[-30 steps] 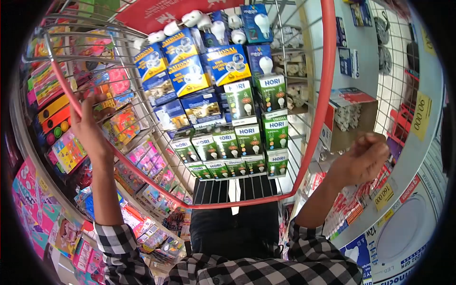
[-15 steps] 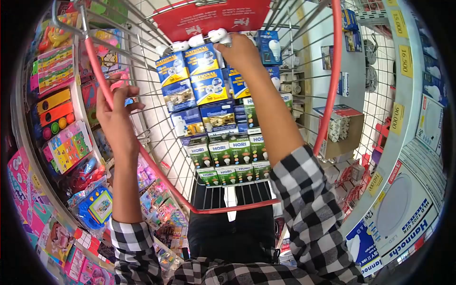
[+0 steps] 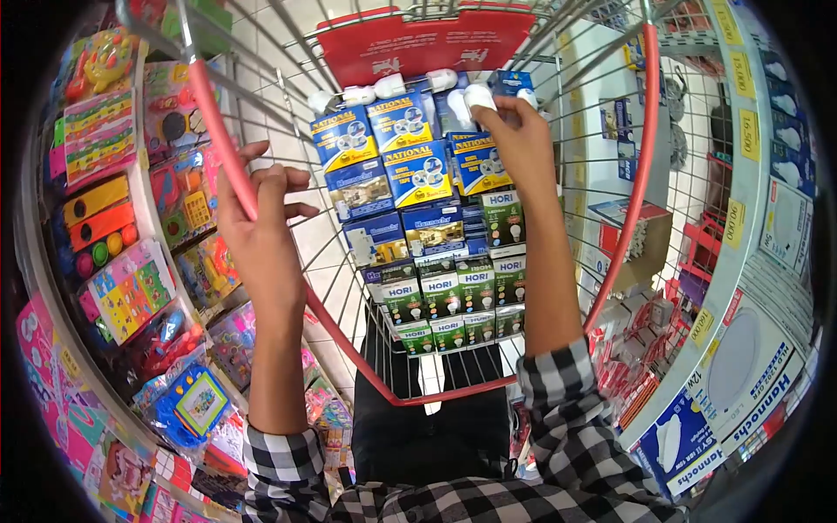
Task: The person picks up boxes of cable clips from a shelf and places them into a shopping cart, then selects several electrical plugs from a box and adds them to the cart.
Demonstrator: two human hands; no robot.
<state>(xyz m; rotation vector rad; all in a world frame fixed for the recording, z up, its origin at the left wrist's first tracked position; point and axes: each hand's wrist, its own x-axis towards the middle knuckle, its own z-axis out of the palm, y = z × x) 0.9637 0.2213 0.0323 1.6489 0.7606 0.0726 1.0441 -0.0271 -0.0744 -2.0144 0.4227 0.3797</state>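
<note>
My right hand (image 3: 523, 139) reaches over the back of the stacked boxes in a shopping cart, its thumb and fingers pinched on a small white lamp fitting (image 3: 478, 97). Similar white fittings (image 3: 389, 85) stand in a row behind the boxes. Below that hand is a blue and yellow National tape box (image 3: 479, 166), beside another National box (image 3: 417, 174). Blue Hannochs boxes (image 3: 433, 228) and green HORI bulb boxes (image 3: 441, 294) fill the nearer rows. My left hand (image 3: 261, 222) rests at the cart's red rail (image 3: 215, 126), fingers loosely spread and holding no product.
A red panel (image 3: 427, 44) closes the cart's far end. On the left, shelves hold colourful toys, including a blue drawing board (image 3: 193, 405). The right shelf has yellow price tags (image 3: 734, 224) and Hannochs lamp boxes (image 3: 737, 375). An open carton (image 3: 636, 240) stands beyond the cart's right side.
My right hand has moved right along the back row and now pinches a white fitting. The cart and boxes appear further right and lower in view. My left hand stays by the rail.
</note>
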